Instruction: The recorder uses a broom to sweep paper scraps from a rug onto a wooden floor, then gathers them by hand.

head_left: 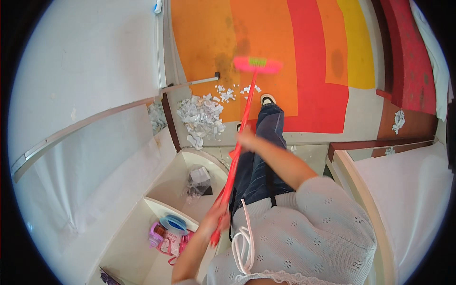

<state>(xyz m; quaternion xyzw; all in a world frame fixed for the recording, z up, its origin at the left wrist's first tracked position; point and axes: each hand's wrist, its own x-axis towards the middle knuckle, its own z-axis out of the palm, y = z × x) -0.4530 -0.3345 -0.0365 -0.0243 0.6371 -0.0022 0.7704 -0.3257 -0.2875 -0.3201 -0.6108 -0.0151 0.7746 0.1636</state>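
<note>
A broom with a red handle (245,114) and a pink, blurred head (270,65) slants away from me, its head over the orange mat. High on the handle, near its lower end in view, my left hand (216,219) is closed around it. Farther along, my right hand (246,138) also grips the handle, its fingers wrapped round it. A heap of torn white paper scraps (200,118) lies on the floor left of the broom. Smaller scraps (227,93) are scattered between the heap and the broom head.
Orange, red and yellow mats (316,107) cover the floor ahead. At left, a metal bar (194,81) juts out above the scraps. Beside me, a cream shelf (159,206) holds a blue-lidded container (174,224) and plastic-wrapped items (199,183). More scraps (398,121) lie at right.
</note>
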